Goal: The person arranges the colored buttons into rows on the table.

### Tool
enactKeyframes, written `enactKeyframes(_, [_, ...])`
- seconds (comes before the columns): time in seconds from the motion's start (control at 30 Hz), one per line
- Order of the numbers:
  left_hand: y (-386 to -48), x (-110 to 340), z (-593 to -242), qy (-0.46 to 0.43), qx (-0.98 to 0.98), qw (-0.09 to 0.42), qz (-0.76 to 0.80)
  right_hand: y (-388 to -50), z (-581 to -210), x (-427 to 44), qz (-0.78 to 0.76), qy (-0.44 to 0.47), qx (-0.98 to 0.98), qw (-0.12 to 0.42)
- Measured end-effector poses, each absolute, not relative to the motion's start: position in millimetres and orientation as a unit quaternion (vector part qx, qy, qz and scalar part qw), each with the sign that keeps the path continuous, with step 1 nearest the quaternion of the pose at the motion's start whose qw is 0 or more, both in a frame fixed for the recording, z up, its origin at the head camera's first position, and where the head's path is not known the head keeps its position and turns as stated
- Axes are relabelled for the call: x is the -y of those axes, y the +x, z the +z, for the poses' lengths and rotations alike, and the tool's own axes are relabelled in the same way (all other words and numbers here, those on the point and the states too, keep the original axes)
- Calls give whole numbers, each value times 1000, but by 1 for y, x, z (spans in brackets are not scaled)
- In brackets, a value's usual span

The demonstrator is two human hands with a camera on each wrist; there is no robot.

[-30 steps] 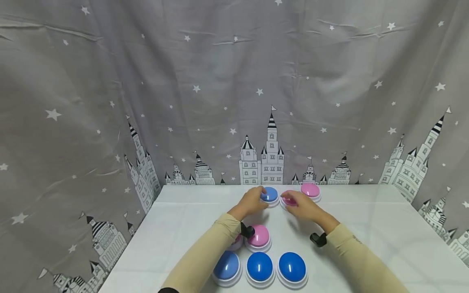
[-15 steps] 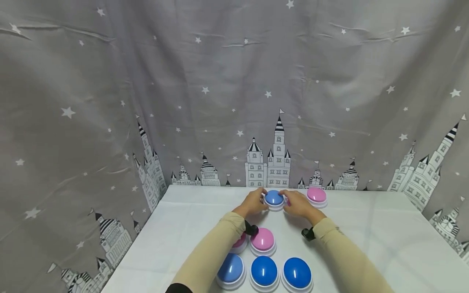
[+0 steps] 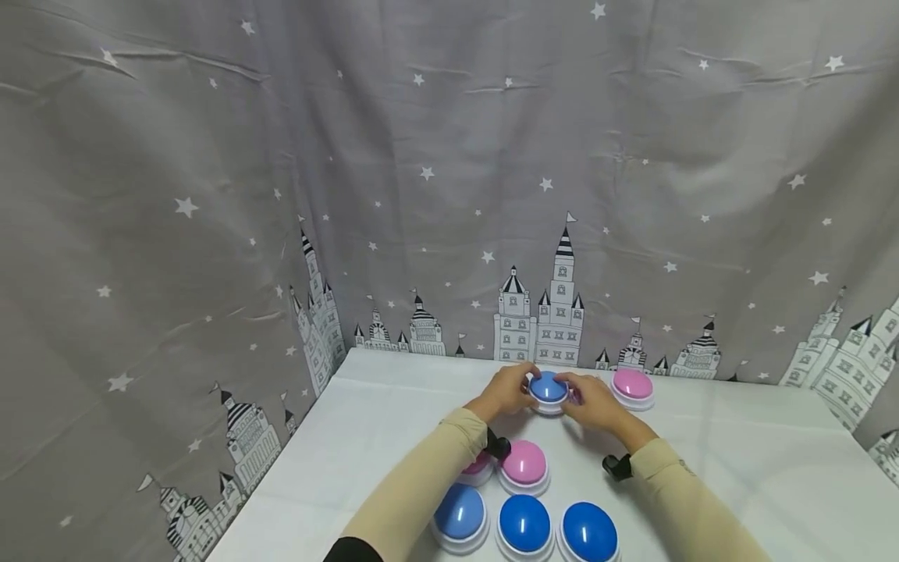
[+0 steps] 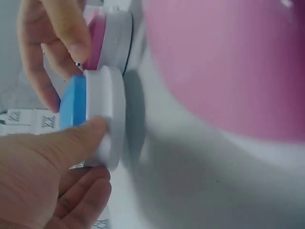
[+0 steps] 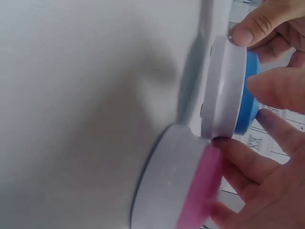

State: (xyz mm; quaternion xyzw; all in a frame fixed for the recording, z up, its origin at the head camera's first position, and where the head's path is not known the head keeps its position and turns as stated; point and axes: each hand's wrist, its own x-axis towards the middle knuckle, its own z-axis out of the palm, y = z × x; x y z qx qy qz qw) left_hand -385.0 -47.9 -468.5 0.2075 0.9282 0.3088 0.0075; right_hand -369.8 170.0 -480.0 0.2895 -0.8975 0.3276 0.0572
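In the head view a light-blue domed push button (image 3: 548, 386) with a white base is between both hands near the table's back edge. My left hand (image 3: 510, 390) grips its base, with the thumb (image 4: 90, 136) along the white side. Both wrist views show its underside raised off the table, shadow beneath. My right hand (image 3: 592, 400) reaches round its right side, fingers spread and relaxed; fingertips appear to touch dome and base, while the thumb's contact is unclear. Behind that hand, a pink push button (image 5: 200, 191) stands on the table, mostly hidden in the head view.
Another pink button (image 3: 633, 385) stands at the back right. Nearer, a pink button (image 3: 524, 463) has a second one partly behind my left wrist. Blue buttons (image 3: 525, 524) form the front row on the white table (image 3: 730, 468). A grey castle-print curtain (image 3: 449, 140) hangs behind.
My right hand has come left from the pink button to the light-blue one. My left hand stays at the light-blue button. The head view has turned left, shifting the scene rightward.
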Motion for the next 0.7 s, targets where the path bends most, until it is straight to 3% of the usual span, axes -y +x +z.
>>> enactKeyframes(0.23, [-361,57,-450,262,-913,-10,312,-348,-466,-178,380,343,857,58])
enactKeyframes(0.7, [-306,22,-445,326,-913,58,238,-265,-467,-225,422,302,855,-10])
